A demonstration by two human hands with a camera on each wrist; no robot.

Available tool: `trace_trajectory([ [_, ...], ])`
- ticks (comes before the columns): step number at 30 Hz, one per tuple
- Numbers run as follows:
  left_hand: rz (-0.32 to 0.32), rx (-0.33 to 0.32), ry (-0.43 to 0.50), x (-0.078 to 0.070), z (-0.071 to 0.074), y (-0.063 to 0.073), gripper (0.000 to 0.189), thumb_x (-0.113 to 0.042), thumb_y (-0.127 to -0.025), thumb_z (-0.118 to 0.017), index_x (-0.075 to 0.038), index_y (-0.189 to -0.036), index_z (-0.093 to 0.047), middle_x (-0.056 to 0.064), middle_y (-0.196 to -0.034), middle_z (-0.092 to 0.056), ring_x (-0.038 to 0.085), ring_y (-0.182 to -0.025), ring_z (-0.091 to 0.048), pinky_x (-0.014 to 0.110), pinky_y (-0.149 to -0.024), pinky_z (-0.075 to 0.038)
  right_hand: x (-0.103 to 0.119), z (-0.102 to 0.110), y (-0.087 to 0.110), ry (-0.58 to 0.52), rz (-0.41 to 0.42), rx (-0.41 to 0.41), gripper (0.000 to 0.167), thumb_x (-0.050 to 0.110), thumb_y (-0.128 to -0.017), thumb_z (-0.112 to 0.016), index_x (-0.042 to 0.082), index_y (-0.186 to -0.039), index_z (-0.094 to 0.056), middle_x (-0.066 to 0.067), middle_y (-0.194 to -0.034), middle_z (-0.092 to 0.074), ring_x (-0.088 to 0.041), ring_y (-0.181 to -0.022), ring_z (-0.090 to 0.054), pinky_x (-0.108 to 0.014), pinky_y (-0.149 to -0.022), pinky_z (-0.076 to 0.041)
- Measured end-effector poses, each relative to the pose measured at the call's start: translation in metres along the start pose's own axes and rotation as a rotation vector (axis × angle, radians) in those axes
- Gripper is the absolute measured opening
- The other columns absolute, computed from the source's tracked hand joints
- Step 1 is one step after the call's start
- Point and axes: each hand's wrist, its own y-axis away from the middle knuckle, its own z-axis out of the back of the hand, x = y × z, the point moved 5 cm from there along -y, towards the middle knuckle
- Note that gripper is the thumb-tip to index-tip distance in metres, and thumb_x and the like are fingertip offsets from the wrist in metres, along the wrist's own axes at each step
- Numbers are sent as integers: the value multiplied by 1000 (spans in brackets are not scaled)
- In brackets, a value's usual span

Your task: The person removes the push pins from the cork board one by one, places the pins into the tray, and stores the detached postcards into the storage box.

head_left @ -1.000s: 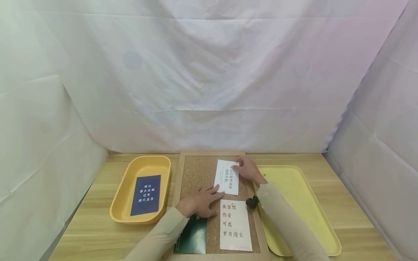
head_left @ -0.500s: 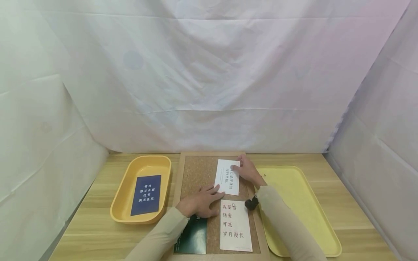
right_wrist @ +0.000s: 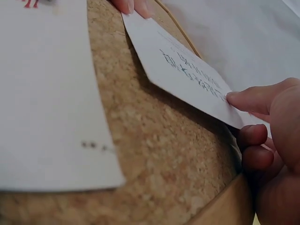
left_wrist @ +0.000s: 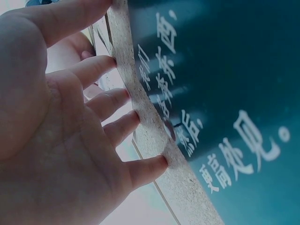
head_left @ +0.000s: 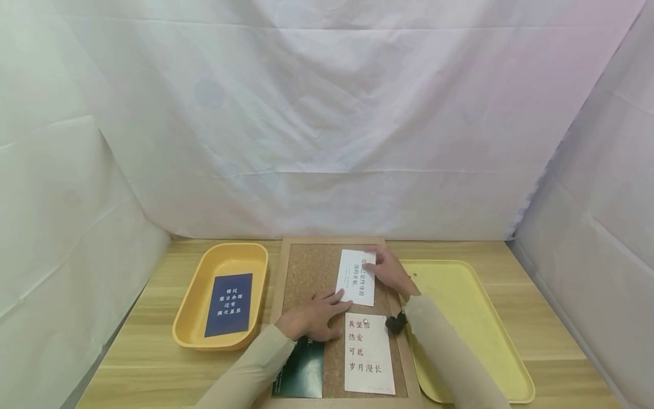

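Note:
My right hand (head_left: 388,268) pinches the far right edge of a white card (head_left: 349,281) with dark writing. In the right wrist view, the thumb (right_wrist: 248,98) lies on top and curled fingers sit at the edge; that side of the card is lifted off the cork board (right_wrist: 154,164). My left hand (head_left: 314,315) is spread, its fingertips touching the card's lower left corner and the cork. Nearer lies another white card (head_left: 369,358) with red and dark writing, a small round pin (head_left: 365,322) at its top. A dark green card (left_wrist: 225,79) lies partly under the left forearm.
A yellow-orange basin (head_left: 189,318) at the left holds a navy card (head_left: 229,305) with white writing. To the right of the board is a pale yellow tray (head_left: 475,318), a small dark speck near its far left corner. White cloth (head_left: 327,142) hangs behind.
The right hand's fingers shift slightly at the card's far right corner, uncovering a little more writing. The left hand and the card stay nearly still.

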Motion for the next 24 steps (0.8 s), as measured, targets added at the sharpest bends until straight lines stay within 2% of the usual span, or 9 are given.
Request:
trace_trajectory([
  [6,-10,1,-6,0,0,1,66,-42,-93,-65,-33,-152,-39,-4,-164,-24,21,-153,-16,55,-121,-18,3,1,2,-15,94,22,35,12,-92,-69,9,-127,-67,-13,-137,-60,-34,-128,-54,-55,-108,-41],
  [10,-21,-3,-27,0,0,1,67,-43,-92,-66,-33,-153,-39,-3,-164,-24,22,-152,-17,56,-121,-18,3,0,3,-39,96,49,34,13,-90,-72,11,-124,-69,-12,-137,-61,-34,-131,-52,-56,-111,-37],
  [15,-20,6,-27,1,0,0,67,-43,-93,-65,-33,-153,-37,-3,-164,-23,22,-153,-15,55,-121,-17,3,0,3,-19,94,55,37,16,-90,-73,12,-126,-68,-13,-138,-60,-35,-134,-49,-57,-114,-32],
  [21,-23,6,-35,3,3,-2,66,-42,-93,-64,-32,-153,-38,-2,-164,-23,22,-153,-16,55,-121,-19,4,0,1,-4,99,49,38,13,-90,-73,7,-127,-67,-16,-138,-59,-36,-130,-52,-56,-111,-37],
  [24,-22,0,-34,2,4,-2,64,-43,-94,-62,-31,-153,-39,-1,-164,-25,22,-152,-18,55,-121,-20,4,-1,0,0,90,47,39,15,-90,-73,8,-128,-66,-16,-139,-58,-36,-133,-50,-56,-112,-35],
])
